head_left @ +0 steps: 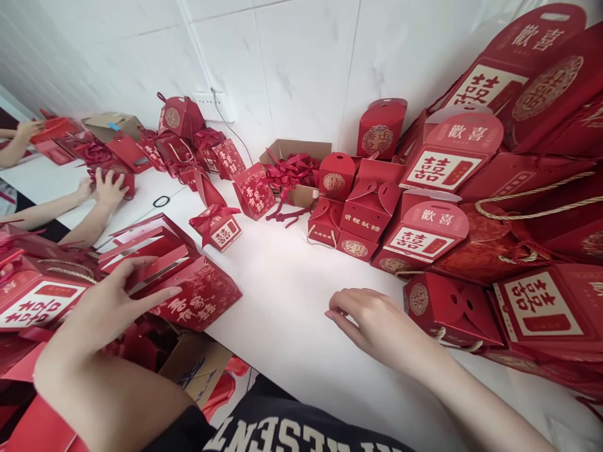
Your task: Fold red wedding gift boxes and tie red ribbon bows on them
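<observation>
The left hand (110,301) lies on an open red box (188,285) at the surface's (287,295) near left edge, fingers spread and flat, gripping nothing. The right hand (372,320) hovers over bare surface, fingers loosely curled and empty, just beside a small red box (450,307). Stacked red boxes (433,188) crowd the right side; another person's hands (106,187) work at the far left.

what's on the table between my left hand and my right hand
In the head view, only bare white table lies between the left hand, which rests on a flat red gift box, and the right hand. Nothing else sits in that stretch.
</observation>
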The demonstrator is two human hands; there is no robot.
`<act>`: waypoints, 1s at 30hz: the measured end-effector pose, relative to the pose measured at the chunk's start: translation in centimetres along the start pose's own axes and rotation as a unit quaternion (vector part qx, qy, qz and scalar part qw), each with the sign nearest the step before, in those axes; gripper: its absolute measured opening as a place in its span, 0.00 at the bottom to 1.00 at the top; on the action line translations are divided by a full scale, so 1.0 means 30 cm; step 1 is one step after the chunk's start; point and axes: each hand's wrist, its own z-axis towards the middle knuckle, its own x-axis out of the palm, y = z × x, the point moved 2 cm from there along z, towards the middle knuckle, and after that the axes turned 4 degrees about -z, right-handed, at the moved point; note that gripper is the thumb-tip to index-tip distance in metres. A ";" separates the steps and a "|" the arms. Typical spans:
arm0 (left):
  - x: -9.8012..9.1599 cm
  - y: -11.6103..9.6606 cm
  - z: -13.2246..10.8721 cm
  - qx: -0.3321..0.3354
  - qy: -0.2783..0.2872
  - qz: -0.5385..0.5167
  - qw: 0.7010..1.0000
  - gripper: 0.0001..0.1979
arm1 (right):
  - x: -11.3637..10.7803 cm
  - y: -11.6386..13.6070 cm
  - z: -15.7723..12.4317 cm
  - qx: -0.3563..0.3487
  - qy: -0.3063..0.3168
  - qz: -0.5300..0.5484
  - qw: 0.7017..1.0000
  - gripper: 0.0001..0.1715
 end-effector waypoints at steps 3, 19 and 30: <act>-0.007 -0.011 -0.011 -0.032 0.071 0.012 0.997 0.35 | -0.008 0.004 0.004 -0.006 0.003 -0.010 1.000 0.11; 0.237 -0.579 0.020 0.435 0.134 -0.275 0.847 0.16 | -0.221 -0.021 -0.023 0.020 -0.150 0.014 0.988 0.10; 0.403 -0.729 0.247 0.337 -0.013 -0.308 0.890 0.16 | -0.397 -0.007 -0.079 0.091 -0.336 0.023 0.937 0.08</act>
